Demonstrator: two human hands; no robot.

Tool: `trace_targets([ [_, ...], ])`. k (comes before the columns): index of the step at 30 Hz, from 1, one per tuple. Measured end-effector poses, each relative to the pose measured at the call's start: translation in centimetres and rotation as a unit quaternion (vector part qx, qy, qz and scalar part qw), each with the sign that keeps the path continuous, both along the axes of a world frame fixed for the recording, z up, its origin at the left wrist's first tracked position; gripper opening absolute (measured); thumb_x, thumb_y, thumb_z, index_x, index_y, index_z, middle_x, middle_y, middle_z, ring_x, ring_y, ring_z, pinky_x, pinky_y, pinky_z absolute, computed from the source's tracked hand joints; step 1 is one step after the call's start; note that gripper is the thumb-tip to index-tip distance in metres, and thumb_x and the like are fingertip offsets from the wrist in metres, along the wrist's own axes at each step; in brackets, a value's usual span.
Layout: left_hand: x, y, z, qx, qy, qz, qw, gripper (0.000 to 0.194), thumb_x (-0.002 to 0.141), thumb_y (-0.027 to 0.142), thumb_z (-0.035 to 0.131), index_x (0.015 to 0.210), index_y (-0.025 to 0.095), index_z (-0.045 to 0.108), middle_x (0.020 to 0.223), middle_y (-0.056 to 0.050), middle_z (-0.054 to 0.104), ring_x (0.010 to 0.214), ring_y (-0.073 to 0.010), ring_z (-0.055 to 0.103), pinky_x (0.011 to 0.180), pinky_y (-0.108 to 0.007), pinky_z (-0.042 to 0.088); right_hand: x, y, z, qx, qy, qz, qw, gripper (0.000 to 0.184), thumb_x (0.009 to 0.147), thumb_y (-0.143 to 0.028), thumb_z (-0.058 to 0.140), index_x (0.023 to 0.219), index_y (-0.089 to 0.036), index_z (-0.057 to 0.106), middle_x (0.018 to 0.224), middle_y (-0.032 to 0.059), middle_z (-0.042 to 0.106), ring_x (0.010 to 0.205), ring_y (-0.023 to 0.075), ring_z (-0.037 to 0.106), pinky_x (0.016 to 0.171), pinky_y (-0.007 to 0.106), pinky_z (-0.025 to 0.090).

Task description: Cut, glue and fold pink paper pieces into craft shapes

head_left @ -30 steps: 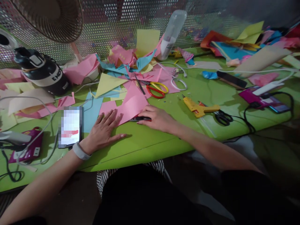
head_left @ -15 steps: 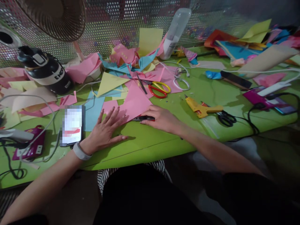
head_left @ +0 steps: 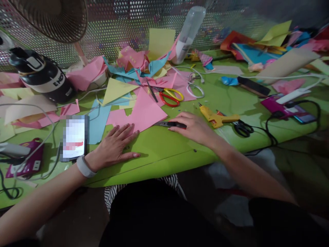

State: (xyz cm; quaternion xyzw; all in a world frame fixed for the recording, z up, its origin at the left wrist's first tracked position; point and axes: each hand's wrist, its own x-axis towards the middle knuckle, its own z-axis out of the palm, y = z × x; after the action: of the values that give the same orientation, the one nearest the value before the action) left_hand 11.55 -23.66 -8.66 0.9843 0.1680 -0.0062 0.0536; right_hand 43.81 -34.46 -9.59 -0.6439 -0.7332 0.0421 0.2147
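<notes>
My left hand lies flat with its fingers spread, the fingertips on the lower edge of a pink sheet of paper. My right hand grips the black-and-red handle of what looks like a utility knife. Its grey front end points left and rests close to the table by the pink sheet's lower right edge; whether the tip is under the paper I cannot tell. Red-and-yellow-handled scissors lie just beyond the sheet, their blades partly among the scraps. A light blue sheet is left of the pink paper.
A phone lies beside my left wrist. Right of my right hand are a yellow glue gun and black-handled scissors. Behind stand a black bottle, a fan, a clear bottle and piled paper scraps.
My right hand has drawn the knife to the right, away from under the pink paper's edge, so more of its grey front end shows. My left hand stays pressed on the sheet.
</notes>
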Motion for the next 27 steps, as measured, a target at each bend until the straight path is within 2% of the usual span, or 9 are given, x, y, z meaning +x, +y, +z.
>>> trace_targets([
  [6, 3.7, -2.2, 1.5, 0.043, 0.016, 0.065, 0.997, 0.094, 0.088, 0.082, 0.022, 0.148, 0.014, 0.046, 0.151, -0.020, 0.047, 0.135, -0.0392, 0.046, 0.108, -0.055, 0.040, 0.9, 2.0, -0.2, 0.028, -0.029, -0.031, 0.999, 0.024, 0.093, -0.037, 0.065, 0.107, -0.020, 0.074, 0.100, 0.0095, 0.069, 0.093, 0.0252, 0.066, 0.078, 0.038, 0.053],
  [11, 6.5, -2.8, 2.9, 0.046, 0.032, 0.103, 0.993, 0.082, 0.091, 0.079, 0.027, 0.134, 0.017, 0.059, 0.127, -0.019, 0.061, 0.112, -0.0350, 0.058, 0.085, -0.046, 0.053, 0.7, 3.9, 0.1, 0.018, -0.052, -0.047, 0.997, 0.026, 0.095, -0.036, 0.061, 0.111, -0.019, 0.073, 0.106, 0.0112, 0.070, 0.097, 0.0258, 0.065, 0.077, 0.037, 0.051],
  [13, 6.6, -2.5, 2.8, 0.037, 0.022, 0.091, 0.995, 0.075, 0.094, 0.075, 0.027, 0.134, 0.020, 0.059, 0.125, -0.017, 0.062, 0.111, -0.0324, 0.059, 0.088, -0.044, 0.053, 0.7, 3.9, 0.3, 0.001, -0.051, -0.052, 0.997, 0.025, 0.095, -0.036, 0.061, 0.110, -0.019, 0.073, 0.105, 0.0105, 0.070, 0.094, 0.0251, 0.066, 0.076, 0.036, 0.050],
  [15, 6.2, -2.0, 2.4, 0.039, -0.002, 0.066, 0.997, 0.072, 0.097, 0.071, 0.027, 0.140, 0.020, 0.054, 0.138, -0.016, 0.058, 0.123, -0.0320, 0.056, 0.101, -0.047, 0.047, 0.9, 4.1, 0.6, -0.009, -0.052, -0.060, 0.997, 0.024, 0.095, -0.035, 0.061, 0.108, -0.019, 0.073, 0.105, 0.0102, 0.070, 0.093, 0.0251, 0.066, 0.075, 0.035, 0.050],
  [17, 5.6, -1.5, 1.6, 0.039, -0.016, 0.035, 0.999, 0.072, 0.098, 0.068, 0.026, 0.149, 0.020, 0.045, 0.154, -0.014, 0.045, 0.140, -0.0318, 0.043, 0.116, -0.049, 0.034, 1.2, 4.7, 1.2, 0.006, -0.058, -0.081, 0.995, 0.024, 0.096, -0.035, 0.060, 0.107, -0.019, 0.073, 0.106, 0.0113, 0.070, 0.095, 0.0264, 0.065, 0.076, 0.036, 0.050],
  [20, 4.8, -1.0, 0.4, 0.011, 0.000, 0.010, 1.000, 0.079, 0.097, 0.071, 0.026, 0.156, 0.018, 0.033, 0.163, -0.013, 0.031, 0.151, -0.0304, 0.027, 0.123, -0.049, 0.023, 1.4, 7.0, 2.2, 0.061, -0.069, -0.128, 0.988, 0.027, 0.098, -0.038, 0.056, 0.108, -0.019, 0.072, 0.110, 0.0140, 0.067, 0.101, 0.0294, 0.062, 0.080, 0.039, 0.049],
  [22, 4.5, -1.1, 0.0, -0.003, 0.009, 0.014, 1.000, 0.083, 0.096, 0.073, 0.025, 0.157, 0.017, 0.030, 0.164, -0.013, 0.028, 0.152, -0.0302, 0.024, 0.123, -0.049, 0.023, 1.0, 9.0, 2.4, 0.065, -0.081, -0.151, 0.983, 0.027, 0.098, -0.036, 0.055, 0.109, -0.018, 0.071, 0.110, 0.0156, 0.066, 0.104, 0.0306, 0.060, 0.080, 0.040, 0.049],
  [24, 4.3, -1.6, 0.0, -0.006, 0.007, 0.022, 1.000, 0.082, 0.096, 0.072, 0.025, 0.158, 0.018, 0.030, 0.163, -0.013, 0.028, 0.152, -0.0303, 0.024, 0.123, -0.050, 0.024, 0.4, 10.6, 2.4, 0.011, -0.098, -0.149, 0.984, 0.022, 0.095, -0.031, 0.059, 0.104, -0.016, 0.072, 0.109, 0.0170, 0.066, 0.103, 0.0304, 0.060, 0.077, 0.038, 0.050],
  [27, 3.8, -2.3, 0.5, -0.019, -0.002, 0.016, 1.000, 0.079, 0.097, 0.070, 0.025, 0.159, 0.020, 0.027, 0.164, -0.012, 0.026, 0.152, -0.0293, 0.025, 0.122, -0.050, 0.027, 0.3, 11.0, 2.2, 0.006, -0.082, -0.146, 0.986, 0.019, 0.093, -0.030, 0.061, 0.101, -0.016, 0.073, 0.107, 0.0159, 0.068, 0.097, 0.0275, 0.062, 0.076, 0.036, 0.049],
])
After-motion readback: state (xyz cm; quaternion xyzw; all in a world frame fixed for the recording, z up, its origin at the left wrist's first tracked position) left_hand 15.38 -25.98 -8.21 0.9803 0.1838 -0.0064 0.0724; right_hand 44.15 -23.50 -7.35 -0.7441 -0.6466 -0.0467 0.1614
